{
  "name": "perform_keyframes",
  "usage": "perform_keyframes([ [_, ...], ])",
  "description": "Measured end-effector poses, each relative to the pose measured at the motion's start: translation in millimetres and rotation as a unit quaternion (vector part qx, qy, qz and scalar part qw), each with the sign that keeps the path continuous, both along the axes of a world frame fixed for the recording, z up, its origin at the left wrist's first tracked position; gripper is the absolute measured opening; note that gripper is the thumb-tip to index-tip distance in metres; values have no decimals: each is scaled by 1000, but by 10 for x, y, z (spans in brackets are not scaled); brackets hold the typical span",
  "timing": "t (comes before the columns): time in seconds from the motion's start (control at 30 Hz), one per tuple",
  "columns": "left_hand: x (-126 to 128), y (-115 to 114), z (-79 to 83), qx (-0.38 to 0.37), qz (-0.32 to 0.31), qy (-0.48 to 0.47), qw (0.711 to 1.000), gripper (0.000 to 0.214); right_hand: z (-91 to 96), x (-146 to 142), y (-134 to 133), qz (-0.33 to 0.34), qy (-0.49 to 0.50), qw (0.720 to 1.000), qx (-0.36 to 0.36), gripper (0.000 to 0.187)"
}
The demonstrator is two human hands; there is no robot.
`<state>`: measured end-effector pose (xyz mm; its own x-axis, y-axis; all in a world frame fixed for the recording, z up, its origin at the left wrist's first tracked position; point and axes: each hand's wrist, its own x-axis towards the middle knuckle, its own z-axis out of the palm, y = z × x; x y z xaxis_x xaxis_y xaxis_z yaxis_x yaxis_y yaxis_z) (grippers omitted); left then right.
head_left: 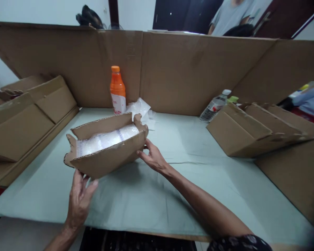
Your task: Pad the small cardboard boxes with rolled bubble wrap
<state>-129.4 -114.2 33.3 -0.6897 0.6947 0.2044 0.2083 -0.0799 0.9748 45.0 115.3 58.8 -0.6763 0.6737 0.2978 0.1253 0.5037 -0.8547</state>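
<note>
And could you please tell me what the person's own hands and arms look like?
The bare left hand and bare right hand show no gloves or watch. The visible forearms are uncovered; black fabric with a pale print, apparently a sleeve, meets the right one. No left sleeve shows.

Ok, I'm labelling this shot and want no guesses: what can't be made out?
All in the head view:
Contents beneath the bubble wrap: covered by it.
Left hand: fingers partly hidden behind the cardboard box.
Orange bottle: small print too blurred.
Background person: head cut off by top edge.
</note>
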Motion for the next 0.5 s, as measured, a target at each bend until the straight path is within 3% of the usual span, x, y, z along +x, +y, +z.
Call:
perform_keyframes([
  [0.17, -314, 36, -47, -20, 83, 13, 996, 82, -36, -935, 310, 59, -46, 997, 31, 55],
  [0.33, -811, 417, -113, -2, 119, 34, 992, 92, -104, -1807, 394, -12, -70, 996, 62, 67],
  [0.5, -1286, 850, -177, 1, 150, 102, 983, 91, -268, -2416, 370, -50, -98, 992, 64, 79],
])
